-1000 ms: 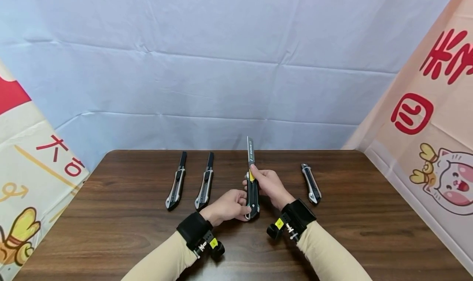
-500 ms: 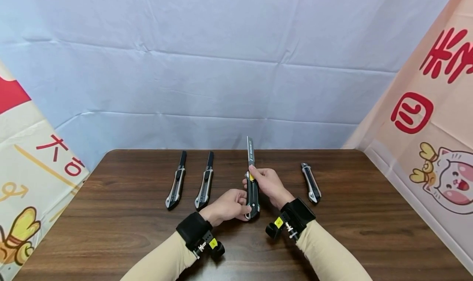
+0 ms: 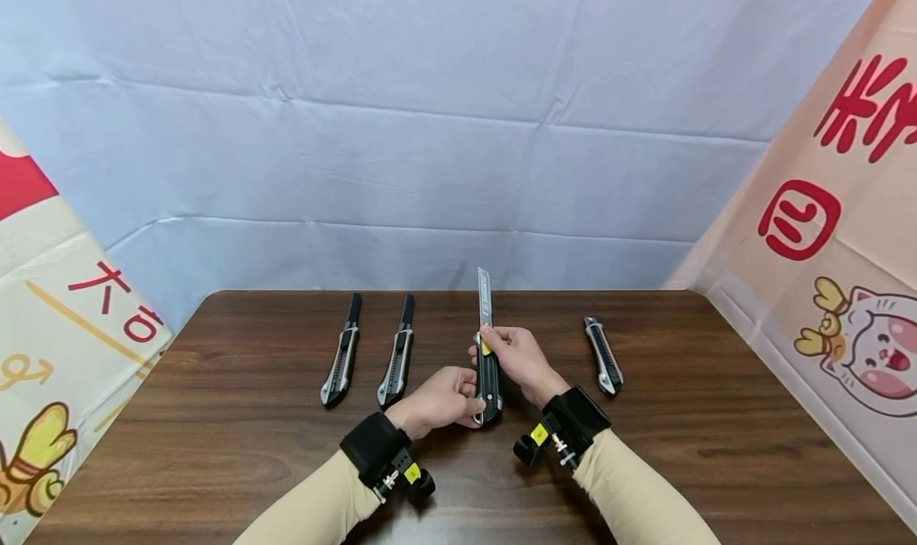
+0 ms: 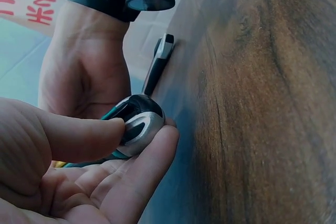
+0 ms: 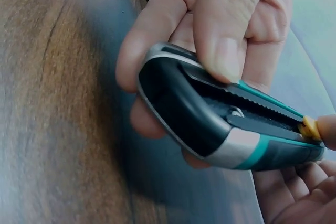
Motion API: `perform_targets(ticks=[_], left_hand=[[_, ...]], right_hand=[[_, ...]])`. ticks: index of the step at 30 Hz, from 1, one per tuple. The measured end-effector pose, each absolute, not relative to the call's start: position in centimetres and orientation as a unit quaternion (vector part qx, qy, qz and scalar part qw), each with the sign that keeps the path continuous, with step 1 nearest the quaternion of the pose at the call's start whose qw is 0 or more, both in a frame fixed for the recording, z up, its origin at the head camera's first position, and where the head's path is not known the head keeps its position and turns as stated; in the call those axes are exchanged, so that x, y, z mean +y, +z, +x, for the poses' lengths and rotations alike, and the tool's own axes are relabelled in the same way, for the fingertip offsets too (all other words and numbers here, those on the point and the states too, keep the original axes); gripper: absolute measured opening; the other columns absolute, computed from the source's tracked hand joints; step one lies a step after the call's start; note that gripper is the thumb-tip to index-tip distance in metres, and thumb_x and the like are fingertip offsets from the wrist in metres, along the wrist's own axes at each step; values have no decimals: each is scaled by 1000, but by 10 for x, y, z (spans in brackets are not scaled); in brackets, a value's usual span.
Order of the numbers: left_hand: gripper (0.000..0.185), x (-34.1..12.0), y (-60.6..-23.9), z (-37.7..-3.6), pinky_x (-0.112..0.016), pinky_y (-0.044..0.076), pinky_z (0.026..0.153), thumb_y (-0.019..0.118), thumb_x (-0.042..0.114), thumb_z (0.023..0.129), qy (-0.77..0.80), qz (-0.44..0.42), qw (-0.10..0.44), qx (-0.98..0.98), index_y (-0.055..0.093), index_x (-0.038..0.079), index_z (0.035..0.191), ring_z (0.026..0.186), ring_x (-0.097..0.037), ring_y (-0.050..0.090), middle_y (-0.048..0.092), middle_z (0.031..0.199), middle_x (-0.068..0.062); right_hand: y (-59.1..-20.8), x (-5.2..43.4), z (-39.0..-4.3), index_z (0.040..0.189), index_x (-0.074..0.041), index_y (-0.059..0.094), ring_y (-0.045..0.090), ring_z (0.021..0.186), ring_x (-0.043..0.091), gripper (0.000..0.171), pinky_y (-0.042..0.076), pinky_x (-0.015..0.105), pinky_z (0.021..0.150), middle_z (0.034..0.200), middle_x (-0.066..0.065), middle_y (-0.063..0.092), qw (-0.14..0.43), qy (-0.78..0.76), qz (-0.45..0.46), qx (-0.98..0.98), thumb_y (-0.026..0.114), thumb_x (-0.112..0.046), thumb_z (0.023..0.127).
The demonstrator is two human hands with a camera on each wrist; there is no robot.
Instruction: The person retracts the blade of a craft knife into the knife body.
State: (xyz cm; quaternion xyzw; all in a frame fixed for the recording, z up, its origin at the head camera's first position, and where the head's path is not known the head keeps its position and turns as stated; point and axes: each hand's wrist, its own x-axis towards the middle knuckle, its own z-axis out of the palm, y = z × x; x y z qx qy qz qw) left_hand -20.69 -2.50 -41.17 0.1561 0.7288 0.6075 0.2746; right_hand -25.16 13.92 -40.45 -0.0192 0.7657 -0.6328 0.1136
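Observation:
Both hands hold one utility knife, dark with green and silver trim, over the middle of the table. Its long segmented blade sticks out toward the back. My left hand pinches the butt end between thumb and fingers; the left wrist view shows its thumb on the silver-and-black end. My right hand grips the front of the handle, thumb on top at the yellow slider. In the right wrist view the grooved slot of the handle faces up.
Two utility knives with black tips, one far left and one nearer, lie left of the hands. A shorter one lies to the right. Behind the wooden table hangs a pale cloth, with printed cloths at both sides.
The right thumb and the blade tip have shifted slightly toward the person. The blade, darker before, now looks brighter. The left hand and the knives on the table stay put.

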Motion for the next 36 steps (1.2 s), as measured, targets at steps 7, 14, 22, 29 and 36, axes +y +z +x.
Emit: perform_targets(ticks=[7, 14, 22, 29, 36], left_hand=[[29, -26, -412, -207, -32, 61, 75, 53, -6, 94, 609, 154, 272, 729, 55, -8, 123, 75, -10, 64, 68, 87, -11], [30, -27, -413, -208, -32, 61, 75, 53, -6, 94, 615, 157, 270, 724, 54, -9, 124, 76, -10, 64, 66, 85, -9], [30, -27, -414, -209, -33, 61, 75, 52, -6, 94, 615, 161, 269, 724, 55, -9, 124, 75, -10, 64, 68, 87, -13], [30, -27, -415, -210, -33, 61, 75, 52, -6, 94, 614, 162, 267, 724, 55, -9, 124, 76, -11, 65, 69, 90, -18], [29, -27, -415, -211, -32, 61, 75, 53, -6, 94, 610, 160, 263, 730, 55, -9, 123, 74, -10, 64, 70, 95, -22]], right_hand=[[-403, 139, -251, 121, 5, 60, 69, 86, 16, 43, 56, 29, 86, 99, 12, 72, 118, -633, -29, 765, 45, -31, 105], [-403, 140, -251, 125, 5, 58, 70, 91, 19, 41, 56, 32, 89, 102, 13, 72, 120, -638, -37, 760, 45, -29, 105], [-404, 141, -252, 126, 4, 58, 70, 92, 18, 39, 56, 33, 91, 105, 14, 71, 119, -636, -40, 761, 46, -26, 105], [-404, 141, -252, 127, 4, 56, 70, 95, 20, 37, 56, 32, 91, 106, 15, 71, 122, -638, -40, 759, 47, -23, 104], [-402, 142, -251, 129, 5, 55, 65, 110, 27, 39, 49, 39, 101, 113, 19, 69, 124, -629, -49, 766, 46, -24, 104]])
